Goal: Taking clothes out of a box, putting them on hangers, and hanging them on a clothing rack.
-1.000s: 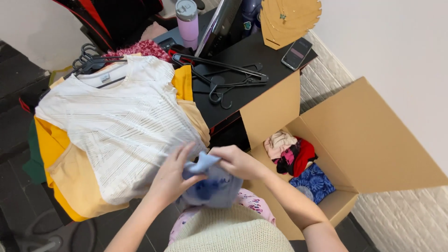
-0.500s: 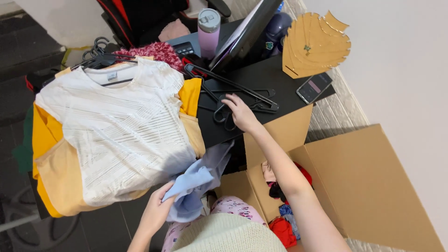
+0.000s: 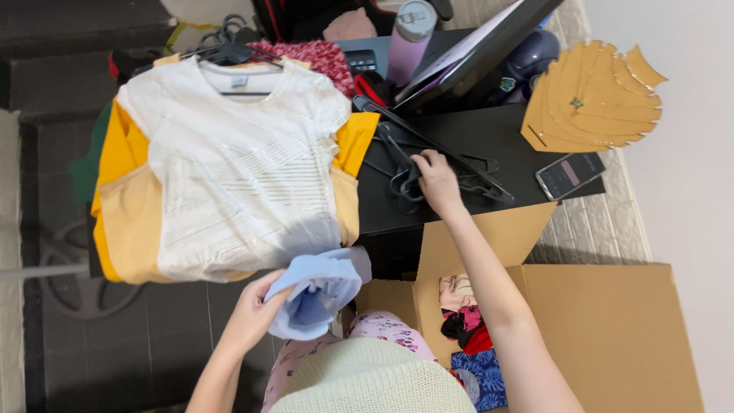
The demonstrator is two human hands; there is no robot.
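The left hand (image 3: 256,313) grips a folded light-blue garment (image 3: 317,291) just above the person's lap. The right hand (image 3: 436,180) is stretched out to the black hangers (image 3: 405,180) on the dark table (image 3: 489,138), fingers curled over one, though whether they have closed on it is hard to tell. A white shirt (image 3: 237,168) lies over yellow ones to the left; an open cardboard box (image 3: 604,336) holds clothes to the right.

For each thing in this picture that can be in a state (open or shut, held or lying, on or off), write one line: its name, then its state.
Left hand: gripping the light blue garment, bunched.
Right hand: on the black hangers, which lie on the black table.
White top: on a hanger, spread flat.
Cardboard box: open, clothes inside.
Phone: lying flat, screen lit.
Purple bottle: upright, lid on.
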